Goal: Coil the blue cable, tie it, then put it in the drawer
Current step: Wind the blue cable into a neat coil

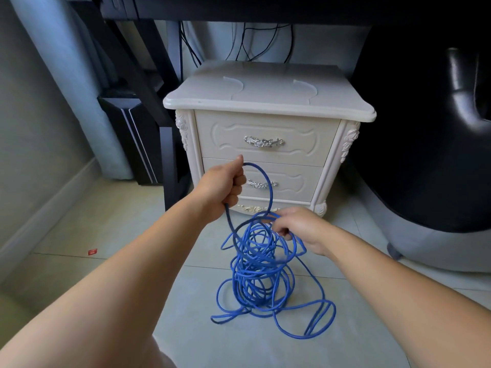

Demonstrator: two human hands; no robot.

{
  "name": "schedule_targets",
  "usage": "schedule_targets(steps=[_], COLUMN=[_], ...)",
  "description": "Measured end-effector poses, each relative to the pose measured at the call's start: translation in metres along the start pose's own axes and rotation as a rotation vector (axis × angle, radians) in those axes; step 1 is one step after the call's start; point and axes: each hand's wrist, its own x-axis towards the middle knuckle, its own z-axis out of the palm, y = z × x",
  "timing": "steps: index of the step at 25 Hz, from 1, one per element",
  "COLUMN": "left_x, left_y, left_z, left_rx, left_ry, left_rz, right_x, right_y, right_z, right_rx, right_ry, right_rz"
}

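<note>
the left hand [224, 185] gripped one loop of the blue cable [261, 272]; the right hand [297, 229] seemingly pinched strands atop the tangle trailing onto the floor. light, springy, limp: best gathered loop by loop. both drawers [265, 139] were closed.

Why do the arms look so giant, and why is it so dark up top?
Head view: the wide-angle lens stretches things near the edges, so the left forearm and right forearm balloon; same view, the desk shades the top, the blue cable is well lit.

Left hand [222, 186] raised, fisted; right hand [301, 230] lower, pinching
</note>
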Motion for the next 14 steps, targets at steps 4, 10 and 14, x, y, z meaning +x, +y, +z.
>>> schedule_targets(steps=[4, 10, 14], left_x=[-0.006, -0.005, -0.004], left_y=[-0.017, -0.032, -0.025], left_z=[-0.013, -0.001, -0.001], left_rx=[0.365, 0.83, 0.756], left_ry=[-0.062, 0.046, -0.009], left_rz=[-0.17, 0.153, 0.236], right_x=[0.003, -0.006, -0.011], right_y=[-0.001, -0.016, -0.019], right_z=[-0.013, -0.018, -0.03], right_rx=[0.468, 0.585, 0.598], right_ry=[0.033, -0.134, -0.125], right_rz=[0.018, -0.03, -0.042])
